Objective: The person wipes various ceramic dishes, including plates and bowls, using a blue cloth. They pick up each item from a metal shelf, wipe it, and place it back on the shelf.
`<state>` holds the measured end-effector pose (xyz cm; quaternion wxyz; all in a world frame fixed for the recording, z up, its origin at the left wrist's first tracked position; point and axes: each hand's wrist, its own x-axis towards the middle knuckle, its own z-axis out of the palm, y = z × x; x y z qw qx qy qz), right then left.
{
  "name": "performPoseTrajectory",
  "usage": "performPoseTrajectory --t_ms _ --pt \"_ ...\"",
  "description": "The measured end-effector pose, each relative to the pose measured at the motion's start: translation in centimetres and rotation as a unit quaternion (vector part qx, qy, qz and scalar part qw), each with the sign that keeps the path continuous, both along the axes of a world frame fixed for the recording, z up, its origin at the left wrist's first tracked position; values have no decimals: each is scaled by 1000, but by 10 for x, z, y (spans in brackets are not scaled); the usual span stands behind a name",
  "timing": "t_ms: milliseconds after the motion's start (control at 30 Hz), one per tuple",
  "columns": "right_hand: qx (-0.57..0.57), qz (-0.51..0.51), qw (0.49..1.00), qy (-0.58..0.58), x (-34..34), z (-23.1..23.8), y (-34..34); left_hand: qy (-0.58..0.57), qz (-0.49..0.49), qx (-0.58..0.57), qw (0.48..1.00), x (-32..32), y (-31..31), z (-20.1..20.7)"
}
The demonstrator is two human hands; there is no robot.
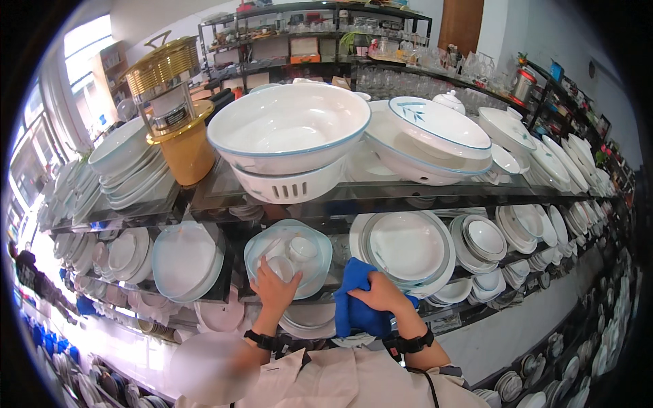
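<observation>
On the middle shelf, a pale blue-rimmed dish (320, 265) holds small white pieces. Among them are a small cup (302, 249) and a small white bowl (279, 264). My left hand (275, 289) reaches into the dish, with its fingers and thumb around the near side of that small bowl; part of the bowl is hidden behind them. To the right, my right hand (382, 294) grips a bunched blue cloth (355, 309), which hangs below the fingers in front of the shelf edge. A stack of round white plates (406, 246) stands just beyond the cloth.
Above, a large white bowl (289, 126) sits on a slotted white stand (292, 185) near the glass shelf's edge. A tall gold lantern-like object (187, 149) stands left of it. Oval lidded dishes (439, 129) lie to the right. Stacked crockery fills lower shelves.
</observation>
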<state>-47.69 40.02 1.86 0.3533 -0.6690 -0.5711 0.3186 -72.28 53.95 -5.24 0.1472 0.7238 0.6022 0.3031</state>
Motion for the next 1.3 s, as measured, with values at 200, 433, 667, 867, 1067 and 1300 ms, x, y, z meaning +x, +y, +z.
performPoseTrajectory --t_ms 200,433,667,867,1067,1300 --pt "3 -2 1000 -3 -2 -2 -1 -18 3 3 1000 -4 3 -4" --pt "2 0 1000 5 -1 -6 -4 -33 -10 37 999 -7 0 -3" --pt "10 6 1000 0 -1 -21 -3 -56 -26 97 993 -12 -9 -4" --pt "114 23 987 112 -16 -5 0 -77 -95 159 980 -17 -25 17" --pt "140 151 944 257 -44 -6 14 -88 -185 169 964 -27 -42 40" --pt "98 159 967 171 -63 -40 31 -56 -292 126 947 -32 -53 63"
